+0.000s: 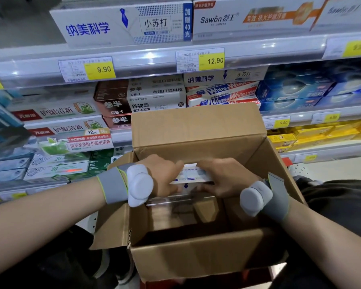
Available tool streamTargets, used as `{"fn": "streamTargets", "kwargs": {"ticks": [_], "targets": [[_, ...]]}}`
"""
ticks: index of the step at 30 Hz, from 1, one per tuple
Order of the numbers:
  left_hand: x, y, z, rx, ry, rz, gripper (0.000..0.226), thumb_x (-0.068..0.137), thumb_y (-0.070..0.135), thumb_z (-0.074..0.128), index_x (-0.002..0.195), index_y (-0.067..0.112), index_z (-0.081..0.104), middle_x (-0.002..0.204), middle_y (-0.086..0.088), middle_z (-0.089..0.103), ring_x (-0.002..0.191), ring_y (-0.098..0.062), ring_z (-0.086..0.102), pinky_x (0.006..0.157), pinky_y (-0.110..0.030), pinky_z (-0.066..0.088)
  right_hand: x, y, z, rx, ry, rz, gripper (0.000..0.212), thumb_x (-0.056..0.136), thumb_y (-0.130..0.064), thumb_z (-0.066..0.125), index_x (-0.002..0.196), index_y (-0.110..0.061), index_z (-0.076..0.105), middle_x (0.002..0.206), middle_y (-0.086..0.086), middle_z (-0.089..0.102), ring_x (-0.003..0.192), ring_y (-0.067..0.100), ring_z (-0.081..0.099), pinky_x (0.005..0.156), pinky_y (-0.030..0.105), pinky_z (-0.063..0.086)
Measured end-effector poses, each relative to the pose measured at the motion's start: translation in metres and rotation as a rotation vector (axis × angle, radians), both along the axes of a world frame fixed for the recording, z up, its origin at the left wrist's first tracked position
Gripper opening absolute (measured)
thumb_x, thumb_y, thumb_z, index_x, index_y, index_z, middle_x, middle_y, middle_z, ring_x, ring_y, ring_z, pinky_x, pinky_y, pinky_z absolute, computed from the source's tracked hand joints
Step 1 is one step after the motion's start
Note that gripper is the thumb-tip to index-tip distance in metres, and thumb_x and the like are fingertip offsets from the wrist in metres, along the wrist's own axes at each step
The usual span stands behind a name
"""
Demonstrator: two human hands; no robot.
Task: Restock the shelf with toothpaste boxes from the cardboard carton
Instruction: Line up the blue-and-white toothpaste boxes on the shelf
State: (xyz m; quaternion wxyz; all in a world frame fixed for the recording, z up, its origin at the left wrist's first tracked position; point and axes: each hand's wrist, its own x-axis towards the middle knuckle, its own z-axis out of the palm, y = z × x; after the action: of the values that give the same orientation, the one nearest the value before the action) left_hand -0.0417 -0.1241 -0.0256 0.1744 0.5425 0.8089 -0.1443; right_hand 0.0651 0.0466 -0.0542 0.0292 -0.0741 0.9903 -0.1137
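Your bare forearms reach in from the bottom corners, each wrist wrapped in a grey strap with a rounded white sensor pod (pixel 139 184). Below them sits the open brown cardboard carton (pixel 196 253), its flaps raised. Your left hand (pixel 165 174) and right hand (pixel 223 177) both curl their fingers around the ends of a white toothpaste box with blue print (pixel 193 174), held just inside the carton's far wall. More boxes lie dim underneath. Beyond the far flap, the shelf's stocked rows of toothpaste run behind yellow price tags (pixel 212 60).
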Motion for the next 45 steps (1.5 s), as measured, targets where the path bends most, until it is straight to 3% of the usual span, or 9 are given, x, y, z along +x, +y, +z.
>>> {"fn": "streamTargets", "kwargs": {"ticks": [7, 9, 13, 20, 23, 29, 34, 41, 45], "targets": [[-0.009, 0.001, 0.027, 0.365, 0.053, -0.068, 0.039, 0.091, 0.055, 0.04, 0.115, 0.023, 0.042, 0.109, 0.006, 0.059, 0.092, -0.022, 0.058, 0.075, -0.032, 0.044, 0.005, 0.016, 0.033, 0.006, 0.092, 0.005, 0.064, 0.085, -0.066, 0.038, 0.12, -0.016, 0.055, 0.108, 0.001, 0.065, 0.094, 0.021, 0.062, 0.069, 0.031, 0.051], [-0.011, 0.001, 0.033, 0.435, 0.099, -0.104, 0.048, 0.089, 0.058, 0.033, 0.12, 0.024, 0.043, 0.117, 0.004, 0.058, 0.1, -0.021, 0.058, 0.079, -0.033, 0.045, 0.005, 0.015, 0.043, 0.025, 0.098, -0.078, 0.059, 0.086, -0.067, 0.039, 0.123, -0.021, 0.049, 0.116, -0.003, 0.06, 0.1, 0.017, 0.058, 0.076, 0.031, 0.048], [-0.015, 0.001, 0.044, 0.514, 0.201, -0.135, 0.076, 0.075, 0.066, 0.005, 0.127, 0.024, 0.041, 0.118, 0.004, 0.058, 0.102, -0.022, 0.059, 0.078, -0.034, 0.045, 0.0, 0.005, 0.059, 0.132, 0.212, -0.178, 0.05, 0.087, -0.066, 0.038, 0.113, -0.024, 0.05, 0.104, -0.004, 0.06, 0.09, 0.015, 0.055, 0.065, 0.025, 0.031], [-0.035, -0.01, 0.065, 0.675, 0.316, -0.127, 0.063, 0.085, 0.052, 0.024, 0.125, 0.011, 0.051, 0.103, -0.01, 0.062, 0.088, -0.032, 0.06, 0.073, -0.038, 0.047, -0.022, -0.014, 0.081, 0.184, 0.337, -0.239, 0.055, 0.09, -0.059, 0.034, 0.129, -0.021, 0.046, 0.113, 0.002, 0.057, 0.101, 0.024, 0.053, 0.079, 0.035, 0.038], [-0.044, -0.018, 0.076, 0.732, 0.392, -0.097, 0.056, 0.088, 0.048, 0.03, 0.122, 0.01, 0.053, 0.104, -0.011, 0.063, 0.086, -0.032, 0.06, 0.074, -0.04, 0.046, -0.034, -0.022, 0.098, 0.277, 0.428, -0.26, 0.052, 0.091, -0.056, 0.04, 0.126, -0.019, 0.05, 0.11, 0.004, 0.059, 0.096, 0.026, 0.056, 0.073, 0.034, 0.037], [-0.063, -0.03, 0.095, 0.909, 0.5, 0.082, 0.057, 0.085, 0.056, 0.039, 0.117, 0.012, 0.057, 0.117, -0.006, 0.061, 0.105, -0.029, 0.056, 0.093, -0.04, 0.034, -0.059, -0.033, 0.13, 0.251, 0.483, -0.266, 0.06, 0.089, -0.058, 0.031, 0.124, -0.014, 0.053, 0.106, 0.008, 0.062, 0.096, 0.03, 0.058, 0.075, 0.038, 0.043], [-0.076, -0.04, 0.103, 1.005, 0.566, 0.302, 0.071, 0.081, 0.063, 0.039, 0.123, 0.007, 0.049, 0.139, -0.011, 0.044, 0.128, -0.03, 0.037, 0.107, -0.052, 0.027, -0.083, -0.044, 0.149, 0.275, 0.555, -0.279, 0.062, 0.087, -0.06, 0.031, 0.116, -0.012, 0.058, 0.098, 0.009, 0.064, 0.089, 0.032, 0.059, 0.067, 0.034, 0.039], [-0.093, -0.055, 0.113, 1.275, 0.431, 0.496, 0.082, 0.083, 0.052, 0.052, 0.141, 0.001, 0.026, 0.15, -0.017, 0.023, 0.137, -0.032, 0.022, 0.115, -0.038, 0.018, -0.109, -0.051, 0.178, 0.261, 0.613, -0.294, 0.052, 0.092, -0.057, 0.037, 0.116, -0.014, 0.053, 0.104, 0.005, 0.06, 0.095, 0.029, 0.055, 0.067, 0.032, 0.031], [-0.101, -0.058, 0.113, 1.493, 0.096, 0.635, 0.096, 0.082, 0.031, 0.069, 0.147, 0.002, 0.005, 0.152, -0.015, 0.014, 0.142, -0.025, 0.016, 0.118, -0.032, 0.016, -0.124, -0.056, 0.189, 0.293, 0.634, -0.274, 0.048, 0.091, -0.057, 0.04, 0.109, -0.014, 0.051, 0.103, 0.004, 0.06, 0.094, 0.028, 0.055, 0.066, 0.031, 0.028]]}}
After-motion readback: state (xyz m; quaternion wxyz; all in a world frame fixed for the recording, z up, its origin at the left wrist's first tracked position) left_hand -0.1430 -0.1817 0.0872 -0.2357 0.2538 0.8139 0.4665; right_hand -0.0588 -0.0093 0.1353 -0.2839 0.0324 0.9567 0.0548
